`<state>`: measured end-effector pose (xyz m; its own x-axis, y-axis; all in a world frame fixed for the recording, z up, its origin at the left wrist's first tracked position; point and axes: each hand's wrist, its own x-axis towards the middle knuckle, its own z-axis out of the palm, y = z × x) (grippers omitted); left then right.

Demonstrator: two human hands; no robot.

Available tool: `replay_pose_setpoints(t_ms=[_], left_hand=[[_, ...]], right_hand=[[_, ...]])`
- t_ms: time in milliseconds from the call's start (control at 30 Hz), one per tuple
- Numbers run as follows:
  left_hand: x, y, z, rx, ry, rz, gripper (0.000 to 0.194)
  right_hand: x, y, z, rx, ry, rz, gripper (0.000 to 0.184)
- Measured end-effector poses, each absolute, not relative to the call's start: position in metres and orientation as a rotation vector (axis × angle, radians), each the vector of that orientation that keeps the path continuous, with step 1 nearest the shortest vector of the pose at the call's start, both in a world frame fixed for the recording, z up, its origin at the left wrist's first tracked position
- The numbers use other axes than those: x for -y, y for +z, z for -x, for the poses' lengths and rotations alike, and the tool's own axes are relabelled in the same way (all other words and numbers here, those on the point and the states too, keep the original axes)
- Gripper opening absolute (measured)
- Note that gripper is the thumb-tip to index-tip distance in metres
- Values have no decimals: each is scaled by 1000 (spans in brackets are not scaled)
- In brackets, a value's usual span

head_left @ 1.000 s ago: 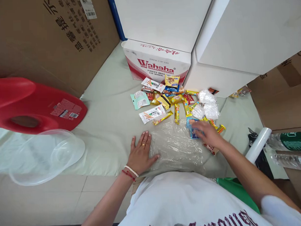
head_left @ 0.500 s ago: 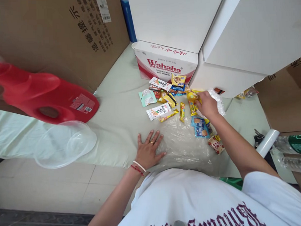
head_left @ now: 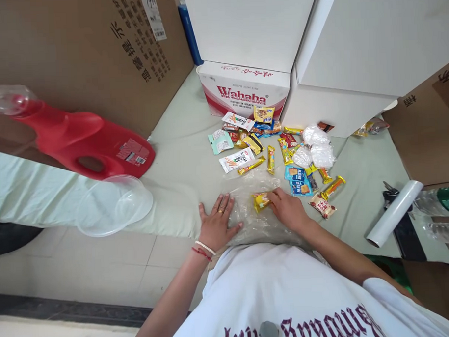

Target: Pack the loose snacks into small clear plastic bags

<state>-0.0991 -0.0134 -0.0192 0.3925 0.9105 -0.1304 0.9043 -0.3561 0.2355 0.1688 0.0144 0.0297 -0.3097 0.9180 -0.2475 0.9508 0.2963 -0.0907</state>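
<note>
Pale green cloth [head_left: 176, 160] covered the worktop [head_left: 375, 168], with white boxes [head_left: 249, 30] and brown cardboard [head_left: 76, 55] around its back. Close to the front edge, a yellow packet [head_left: 260, 201] was over clear plastic film [head_left: 250, 229], gripped by the fingers of the right hand [head_left: 289, 210]; whether it touched the film, I cannot tell. The left hand [head_left: 216, 228] lay palm down at the film's left edge, its fingers straight and spread apart.

Just beyond the right hand were blue packets [head_left: 299, 180], and near the right forearm lay a red-and-cream packet [head_left: 322, 206]. Farther back, a white packet [head_left: 236, 160] and a mint-green pouch [head_left: 220, 141] lay at the left of the scattered snacks, with white bundles [head_left: 322, 155] at the right. Behind them stood a carton [head_left: 246, 91] printed "Wahaha". Well apart on the left, a red jug [head_left: 87, 139] was near a clear round tub [head_left: 117, 206]; a white roll [head_left: 394, 214] and clear bottles [head_left: 438, 230] were at the far right.
</note>
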Motion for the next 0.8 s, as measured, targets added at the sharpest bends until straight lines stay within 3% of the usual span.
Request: replay_pose_setpoints(t_ms=[300,500,667,733,800], left_hand=[[15,-20,108,-1603,-40,-2399,95],[14,-15,105,-1600,-59,-2407,93],[24,-16,110,-1702,100,-2436,96],[32,-16,116,-1718,235,-2484,82],[41,-14,123,-1603,343,-2549,56]], right_hand=[[-26,57,-244,-2410,-347,-2120,28],[-22,92,-182,-2707,-440,-1981,28],[-15,49,-135,-2477,-514,-1670,29],[-6,35,-146,-2524,-650,-1647,36],[8,32,-171,-2685,-868,-1596,45]])
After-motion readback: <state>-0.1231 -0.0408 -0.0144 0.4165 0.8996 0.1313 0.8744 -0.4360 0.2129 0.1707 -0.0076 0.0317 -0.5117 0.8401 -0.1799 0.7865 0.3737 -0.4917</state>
